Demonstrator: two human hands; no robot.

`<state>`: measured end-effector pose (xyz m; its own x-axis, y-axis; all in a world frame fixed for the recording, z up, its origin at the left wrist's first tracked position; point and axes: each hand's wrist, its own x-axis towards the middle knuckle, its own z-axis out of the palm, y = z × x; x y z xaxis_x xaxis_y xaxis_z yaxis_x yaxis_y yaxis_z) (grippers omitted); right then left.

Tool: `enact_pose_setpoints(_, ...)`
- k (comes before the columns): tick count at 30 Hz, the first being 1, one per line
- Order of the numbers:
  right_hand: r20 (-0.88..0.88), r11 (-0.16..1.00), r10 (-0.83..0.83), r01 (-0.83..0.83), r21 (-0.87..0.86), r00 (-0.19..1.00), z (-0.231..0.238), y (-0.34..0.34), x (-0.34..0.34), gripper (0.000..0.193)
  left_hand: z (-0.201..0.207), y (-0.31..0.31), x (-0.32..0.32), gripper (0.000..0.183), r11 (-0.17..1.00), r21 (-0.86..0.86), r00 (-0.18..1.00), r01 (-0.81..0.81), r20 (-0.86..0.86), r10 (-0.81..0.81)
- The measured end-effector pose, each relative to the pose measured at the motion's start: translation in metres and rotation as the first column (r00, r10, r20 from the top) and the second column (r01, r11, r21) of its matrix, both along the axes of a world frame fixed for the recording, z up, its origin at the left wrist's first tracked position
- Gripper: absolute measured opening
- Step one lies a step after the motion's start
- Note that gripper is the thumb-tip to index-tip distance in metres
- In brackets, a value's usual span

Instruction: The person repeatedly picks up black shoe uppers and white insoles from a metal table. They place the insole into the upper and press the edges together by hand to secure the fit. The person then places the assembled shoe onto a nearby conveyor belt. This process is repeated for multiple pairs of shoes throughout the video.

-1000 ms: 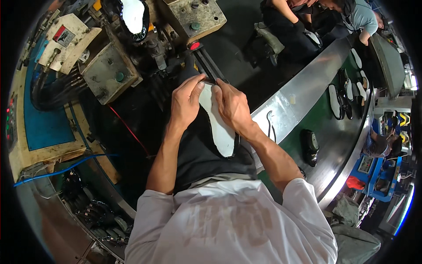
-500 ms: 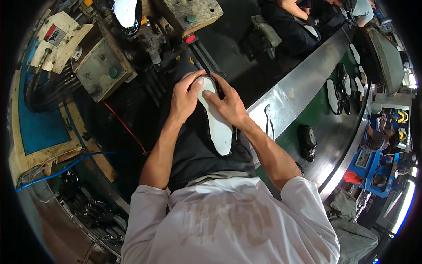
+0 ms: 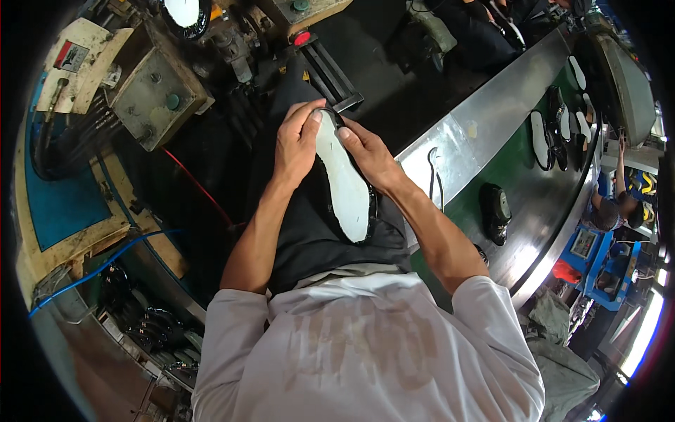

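Observation:
A black shoe upper with a white insole board point(image 3: 344, 183) facing up lies over my lap, its toe end pointing away from me. My left hand point(image 3: 297, 144) grips the toe end from the left, thumb on the white board. My right hand point(image 3: 369, 156) holds the same end from the right, fingers curled over the black rim. The heel end rests against my dark apron point(image 3: 316, 239).
A worn cream-coloured machine point(image 3: 144, 91) with green knobs and a red button point(image 3: 302, 39) stands ahead. A steel-edged green conveyor point(image 3: 492, 126) runs along my right, carrying a black shoe point(image 3: 496, 211) and several soles point(image 3: 541, 141). Other people work beyond it. A blue hose point(image 3: 98, 264) lies at the left.
Both hands have drawn the shoe back from the machine toward my body. More of the white insole board now shows between them.

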<state>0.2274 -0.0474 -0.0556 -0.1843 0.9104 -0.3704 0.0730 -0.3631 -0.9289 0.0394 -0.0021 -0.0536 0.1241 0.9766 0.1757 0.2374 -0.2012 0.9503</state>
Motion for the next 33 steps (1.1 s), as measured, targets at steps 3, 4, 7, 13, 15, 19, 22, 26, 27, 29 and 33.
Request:
enact_pose_setpoints(3, 0.274, 0.996, 0.030, -0.053, 0.077, 0.961, 0.023, -0.006, 0.001, 0.081, -0.008, 0.001, 0.002, 0.026, 0.999, -0.038, 0.994, -0.027, -0.105, 0.023)
enact_pose_setpoints(4, 0.342, 0.992, 0.023, -0.063, 0.108, 0.939, 0.035, -0.012, -0.002, 0.084, -0.005, 0.007, 0.002, 0.026, 0.999, -0.042, 0.989, -0.035, -0.146, 0.029)
enact_pose_setpoints(7, 0.751, 0.807, 0.053, -0.471, 0.355, 0.658, 0.085, -0.060, -0.012, 0.088, -0.011, 0.023, -0.007, 0.027, 0.993, -0.018, 0.960, -0.116, -0.257, 0.108)
enact_pose_setpoints(13, 0.853, 0.745, 0.045, -0.586, 0.319, 0.521, 0.079, -0.075, -0.003, 0.071, -0.026, 0.028, -0.025, 0.030, 0.988, -0.100, 0.971, -0.115, -0.222, 0.090)
enact_pose_setpoints(15, 0.847, 0.711, 0.056, -0.617, 0.337, 0.528, 0.077, -0.069, -0.004, 0.067, -0.037, 0.027, -0.033, 0.031, 0.979, -0.139, 0.969, -0.148, -0.217, 0.115)
enact_pose_setpoints(19, 0.853, 0.676, 0.080, -0.657, 0.334, 0.516, 0.079, -0.059, -0.004, 0.065, -0.038, 0.025, -0.039, 0.035, 0.956, -0.212, 0.969, -0.203, -0.184, 0.165)
enact_pose_setpoints(22, 0.860, 0.680, 0.135, -0.677, 0.280, 0.491, 0.087, -0.050, -0.003, 0.064, -0.037, 0.029, -0.056, 0.038, 0.946, -0.315, 0.997, -0.071, -0.029, 0.065)
enact_pose_setpoints(26, 0.796, 0.712, 0.075, -0.591, 0.379, 0.601, 0.104, -0.034, 0.004, 0.063, 0.017, 0.062, -0.098, 0.044, 0.868, -0.496, 0.973, -0.037, 0.179, 0.144)
enact_pose_setpoints(27, 0.778, 0.698, 0.016, -0.564, 0.440, 0.628, 0.113, -0.024, 0.003, 0.063, -0.001, 0.090, -0.133, 0.040, 0.971, -0.159, 0.979, -0.179, 0.070, 0.192)
enact_pose_setpoints(29, 0.793, 0.687, -0.104, -0.533, 0.494, 0.600, 0.134, 0.000, -0.003, 0.064, 0.027, 0.143, -0.169, 0.066, 0.866, -0.240, 0.769, -0.439, 0.399, 0.500)
enact_pose_setpoints(33, 0.768, 0.641, -0.252, -0.493, 0.588, 0.589, 0.167, 0.070, -0.025, 0.068, 0.095, 0.241, -0.195, 0.082, 0.923, -0.385, 0.683, -0.006, 0.672, 0.285)
